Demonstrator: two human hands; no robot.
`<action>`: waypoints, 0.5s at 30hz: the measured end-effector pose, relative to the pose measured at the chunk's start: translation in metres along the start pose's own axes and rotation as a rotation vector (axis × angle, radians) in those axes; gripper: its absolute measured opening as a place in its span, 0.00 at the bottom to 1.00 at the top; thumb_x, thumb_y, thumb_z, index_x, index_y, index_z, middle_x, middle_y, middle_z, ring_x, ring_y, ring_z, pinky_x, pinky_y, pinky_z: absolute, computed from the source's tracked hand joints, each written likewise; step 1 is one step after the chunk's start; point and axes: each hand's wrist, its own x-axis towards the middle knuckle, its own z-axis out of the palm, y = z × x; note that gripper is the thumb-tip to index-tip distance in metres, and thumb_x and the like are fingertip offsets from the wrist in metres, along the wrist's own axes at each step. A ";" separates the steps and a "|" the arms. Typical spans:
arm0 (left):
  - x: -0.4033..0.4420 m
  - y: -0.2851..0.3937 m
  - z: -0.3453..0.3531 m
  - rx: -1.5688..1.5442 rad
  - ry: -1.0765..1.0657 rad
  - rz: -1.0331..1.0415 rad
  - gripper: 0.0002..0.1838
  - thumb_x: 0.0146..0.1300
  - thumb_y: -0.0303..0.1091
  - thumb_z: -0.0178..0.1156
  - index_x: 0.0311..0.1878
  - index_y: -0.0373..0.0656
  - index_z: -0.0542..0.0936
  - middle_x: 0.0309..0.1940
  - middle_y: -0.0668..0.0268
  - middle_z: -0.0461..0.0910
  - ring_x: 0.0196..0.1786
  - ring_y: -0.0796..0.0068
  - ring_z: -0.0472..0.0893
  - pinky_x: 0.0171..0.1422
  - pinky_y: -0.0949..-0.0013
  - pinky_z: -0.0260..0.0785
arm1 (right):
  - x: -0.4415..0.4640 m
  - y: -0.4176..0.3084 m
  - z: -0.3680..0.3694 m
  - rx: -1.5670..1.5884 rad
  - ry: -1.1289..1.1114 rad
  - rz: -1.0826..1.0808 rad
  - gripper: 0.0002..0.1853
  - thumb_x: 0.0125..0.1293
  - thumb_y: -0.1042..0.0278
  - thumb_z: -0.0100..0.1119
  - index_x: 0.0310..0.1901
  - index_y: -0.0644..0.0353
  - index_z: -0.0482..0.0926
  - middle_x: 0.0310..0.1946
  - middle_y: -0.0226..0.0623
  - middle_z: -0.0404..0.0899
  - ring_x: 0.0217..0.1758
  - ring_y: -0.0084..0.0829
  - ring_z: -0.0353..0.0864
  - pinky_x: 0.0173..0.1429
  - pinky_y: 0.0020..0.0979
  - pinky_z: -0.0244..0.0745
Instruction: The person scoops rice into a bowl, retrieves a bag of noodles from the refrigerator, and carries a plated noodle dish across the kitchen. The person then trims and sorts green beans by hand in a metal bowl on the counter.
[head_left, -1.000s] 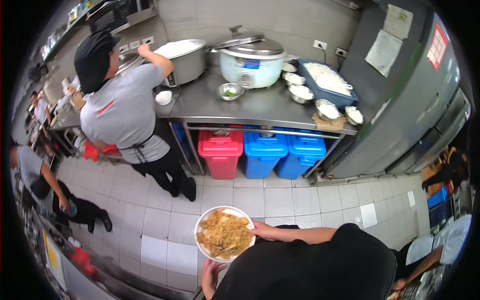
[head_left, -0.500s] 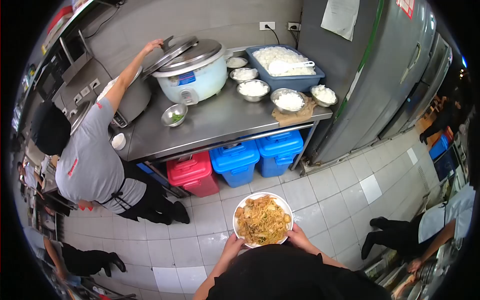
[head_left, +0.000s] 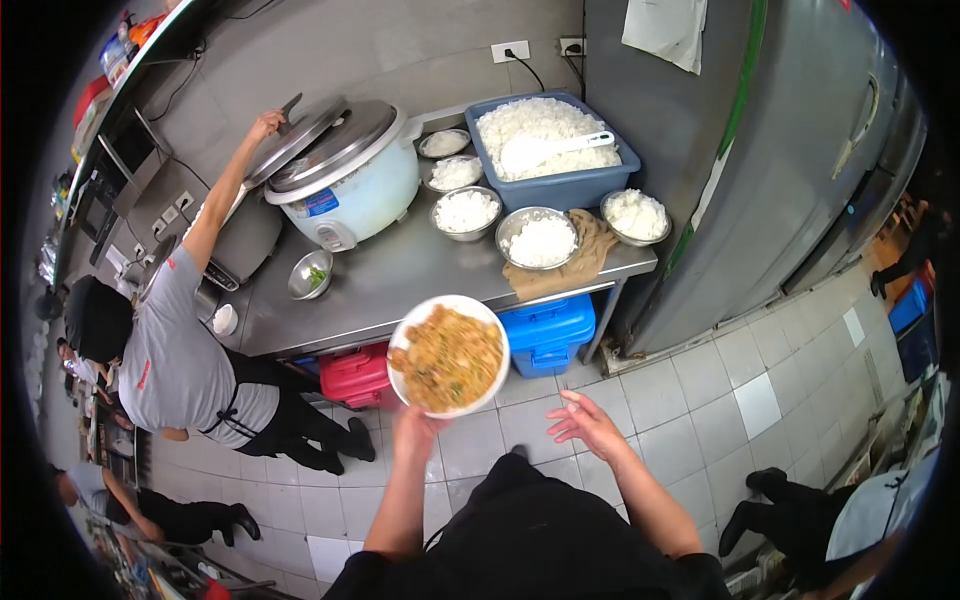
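Noodles (head_left: 450, 358), browned and flecked with green, fill a round white plate (head_left: 423, 312) held in the air over the tiled floor (head_left: 690, 400), on the near side of the steel surface (head_left: 385, 262). The left hand (head_left: 414, 430) grips the plate at its near edge, a little left of its middle; how the fingers lie beneath cannot be seen. The right hand (head_left: 588, 425) is open and empty, its fingers spread toward the plate but apart from it, to the right and slightly nearer.

Beyond the plate, a red bin (head_left: 355, 375) and a blue bin (head_left: 550, 335) stand under the surface, partly hidden by the plate and the surface edge. At the far right of the surface sits a blue-grey tub (head_left: 565, 187) of white rice with a white scoop (head_left: 555, 148) lying on the rice. Five metal bowls (head_left: 468, 237) of rice stand to the left of the tub and before it, one of them on a brown cloth (head_left: 575, 265). A pale blue rice cooker (head_left: 350, 205) stands farther left, with a small metal bowl (head_left: 302, 287) holding something green near it. On the left, a co-worker in a grey shirt (head_left: 185, 350) reaches one arm up to the handle of a tilted lid (head_left: 300, 140) by the cooker.
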 end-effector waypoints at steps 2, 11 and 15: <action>0.042 0.020 0.015 -0.034 0.104 0.095 0.20 0.63 0.29 0.49 0.57 0.31 0.70 0.51 0.51 0.80 0.45 0.57 0.85 0.41 0.56 0.83 | 0.001 0.012 -0.056 -0.089 0.175 0.082 0.30 0.73 0.54 0.54 0.70 0.60 0.60 0.51 0.50 0.80 0.45 0.39 0.85 0.47 0.37 0.82; 0.225 0.036 -0.002 -0.030 0.478 0.228 0.21 0.71 0.38 0.52 0.59 0.31 0.69 0.52 0.48 0.78 0.44 0.50 0.84 0.45 0.52 0.83 | -0.244 0.170 -0.363 -0.106 1.158 0.562 0.21 0.68 0.59 0.55 0.56 0.67 0.69 0.38 0.56 0.79 0.30 0.49 0.84 0.25 0.48 0.80; 0.257 0.025 0.000 0.077 0.229 0.258 0.34 0.73 0.49 0.49 0.68 0.27 0.64 0.58 0.43 0.74 0.59 0.51 0.77 0.63 0.52 0.74 | -0.356 0.210 -0.348 0.120 1.338 0.785 0.22 0.70 0.54 0.51 0.55 0.67 0.71 0.41 0.54 0.81 0.32 0.50 0.84 0.32 0.54 0.82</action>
